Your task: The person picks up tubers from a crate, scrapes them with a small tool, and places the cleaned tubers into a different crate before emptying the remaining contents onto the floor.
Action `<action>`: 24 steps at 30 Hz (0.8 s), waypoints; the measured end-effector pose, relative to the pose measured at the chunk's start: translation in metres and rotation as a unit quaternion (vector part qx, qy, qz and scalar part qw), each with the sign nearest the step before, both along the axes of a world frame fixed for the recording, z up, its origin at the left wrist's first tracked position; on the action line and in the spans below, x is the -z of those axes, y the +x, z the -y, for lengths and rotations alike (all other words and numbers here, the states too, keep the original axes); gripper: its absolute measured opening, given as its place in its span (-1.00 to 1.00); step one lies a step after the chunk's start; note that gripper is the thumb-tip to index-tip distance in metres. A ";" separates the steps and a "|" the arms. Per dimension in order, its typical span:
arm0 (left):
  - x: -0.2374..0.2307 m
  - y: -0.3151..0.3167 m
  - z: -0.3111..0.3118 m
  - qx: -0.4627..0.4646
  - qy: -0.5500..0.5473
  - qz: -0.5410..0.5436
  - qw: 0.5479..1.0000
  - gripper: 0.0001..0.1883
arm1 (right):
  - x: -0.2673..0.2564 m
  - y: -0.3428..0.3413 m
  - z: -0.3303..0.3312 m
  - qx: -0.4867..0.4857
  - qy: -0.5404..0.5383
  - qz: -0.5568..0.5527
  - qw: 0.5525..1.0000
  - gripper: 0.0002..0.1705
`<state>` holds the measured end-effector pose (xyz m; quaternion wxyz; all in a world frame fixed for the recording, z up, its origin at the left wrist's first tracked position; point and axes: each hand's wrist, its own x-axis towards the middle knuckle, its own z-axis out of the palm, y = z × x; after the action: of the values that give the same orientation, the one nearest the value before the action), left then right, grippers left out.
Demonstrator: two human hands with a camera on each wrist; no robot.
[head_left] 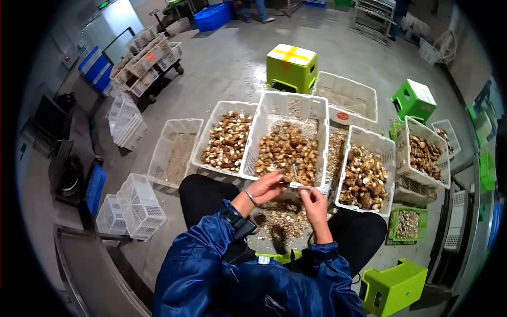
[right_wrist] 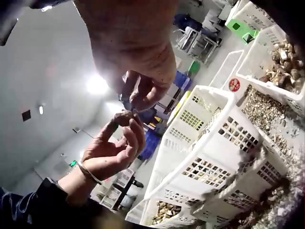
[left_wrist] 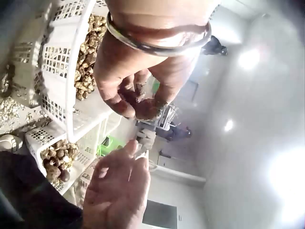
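Note:
Over the near end of the large white crate [head_left: 245, 168] of brown mushrooms [head_left: 288, 150], my two hands nearly meet. My left hand [head_left: 266, 186], with a metal bangle on its wrist, holds a small brown mushroom [right_wrist: 123, 118] between thumb and fingers. Close beside it, my right hand [head_left: 315, 206] pinches a small thin item [left_wrist: 141, 155]; I cannot tell its kind, as the fingers cover most of it. Soil marks the fingertips [left_wrist: 151, 109] of the left hand. Below the hands, a heap of trimmed bits [head_left: 282, 222] lies on the floor between the knees.
White crates of mushrooms flank the large one, at left [head_left: 224, 169] and at right [head_left: 364, 210]. An empty-looking crate [head_left: 177, 127] stands farther left. Green stools [head_left: 292, 68] stand behind and at lower right [head_left: 396, 288]. A cart of crates [head_left: 145, 58] is at back left.

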<state>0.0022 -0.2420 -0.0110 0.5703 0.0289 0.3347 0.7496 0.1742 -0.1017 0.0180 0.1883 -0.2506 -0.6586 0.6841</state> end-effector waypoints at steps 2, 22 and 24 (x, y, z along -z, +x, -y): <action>-0.008 0.011 0.007 0.007 0.008 -0.034 0.999 -0.52 | 0.002 -0.002 0.007 0.009 -0.079 -0.068 0.995 -0.75; -0.027 0.026 0.010 0.035 -0.009 -0.086 0.996 -0.40 | 0.010 -0.005 0.011 0.012 0.042 -0.071 0.996 -0.85; -0.025 0.026 0.009 0.045 -0.026 -0.094 0.994 -0.39 | 0.004 -0.005 0.013 0.011 0.031 -0.067 0.997 -0.84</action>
<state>0.0287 -0.2506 0.0143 0.5697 0.0996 0.4044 0.7085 0.1688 -0.1143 0.0141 0.2470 -0.2054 -0.6625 0.6767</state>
